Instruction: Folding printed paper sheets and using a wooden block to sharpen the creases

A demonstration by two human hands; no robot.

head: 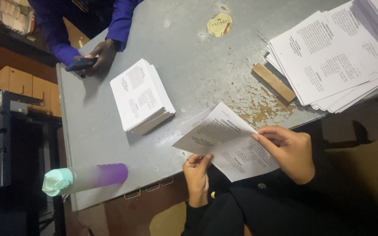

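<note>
Printed sheet (224, 140) held mid-fold at the grey table's (189, 61) near edge.
Its lower edge was pinched by the left hand (197, 175); the right hand (287, 150) pressed the crease, folded stack (141, 96) kept nearby.

The left hand (196, 175) rises from a black sleeve at the near edge of the bench, thumb and fingers pinched together. The right hand (287, 150) lies beside it, palm down, fingers (267, 133) curled and pointing left.
</note>
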